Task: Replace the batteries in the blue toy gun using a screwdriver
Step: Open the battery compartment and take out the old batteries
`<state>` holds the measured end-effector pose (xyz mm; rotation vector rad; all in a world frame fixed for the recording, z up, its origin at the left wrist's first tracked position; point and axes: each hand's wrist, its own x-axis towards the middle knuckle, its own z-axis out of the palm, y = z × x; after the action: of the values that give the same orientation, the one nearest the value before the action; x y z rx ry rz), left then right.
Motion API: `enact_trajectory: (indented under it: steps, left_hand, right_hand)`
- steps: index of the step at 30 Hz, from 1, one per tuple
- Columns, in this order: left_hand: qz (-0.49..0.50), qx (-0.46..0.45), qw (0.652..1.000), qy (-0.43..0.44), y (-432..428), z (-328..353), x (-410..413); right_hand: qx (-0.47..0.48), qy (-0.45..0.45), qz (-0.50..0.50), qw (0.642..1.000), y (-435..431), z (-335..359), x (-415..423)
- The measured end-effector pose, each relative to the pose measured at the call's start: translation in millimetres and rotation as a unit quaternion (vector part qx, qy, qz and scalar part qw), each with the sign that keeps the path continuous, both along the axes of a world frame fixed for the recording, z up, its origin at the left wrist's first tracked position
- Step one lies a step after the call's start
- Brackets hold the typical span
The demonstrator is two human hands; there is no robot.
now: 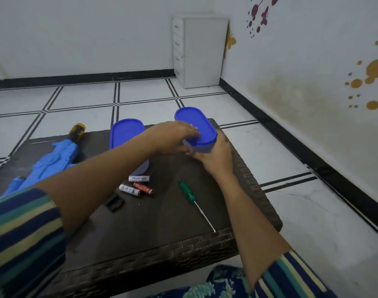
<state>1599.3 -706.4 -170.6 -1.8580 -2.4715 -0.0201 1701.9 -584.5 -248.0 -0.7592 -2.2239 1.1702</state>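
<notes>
The blue toy gun (52,160) lies along the left of the dark woven bench (183,244), apart from both hands. Next stands the left container (126,132), with three loose batteries (138,178) and a black cover (114,203) in front. The left hand (173,136) has its grip clamped on the right container (197,125), fingers on the lid. The right hand (216,155) grips its wall. A green screwdriver (191,196) lies below.

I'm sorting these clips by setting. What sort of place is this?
Probably a room in a home, perhaps a bedroom or playroom: it has a tiled floor, a white drawer unit in the corner, butterfly decals on the wall, and a low dark table used as a work surface.
</notes>
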Motion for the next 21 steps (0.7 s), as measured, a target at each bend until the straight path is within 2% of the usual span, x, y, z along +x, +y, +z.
enact_trajectory:
  steps: [4,11,17,21]
  left_hand:
    - [-0.043,0.017,0.998,0.049,5.3,-7.1,-8.0]
    - [-0.133,-0.053,0.975,0.171,-2.7,6.5,-2.7]
    - [-0.137,-0.039,0.984,0.109,-24.9,23.8,5.9]
    - [-0.099,-0.031,0.989,0.109,-35.3,31.1,19.2]
  right_hand:
    - [0.010,0.011,-0.005,1.000,8.8,-1.2,-1.1]
    - [0.022,-0.010,0.041,0.999,1.3,8.2,10.1]
    - [0.010,-0.028,0.093,0.995,-13.5,24.0,22.3]
    - [0.010,-0.031,0.095,0.995,-20.5,28.2,25.2]
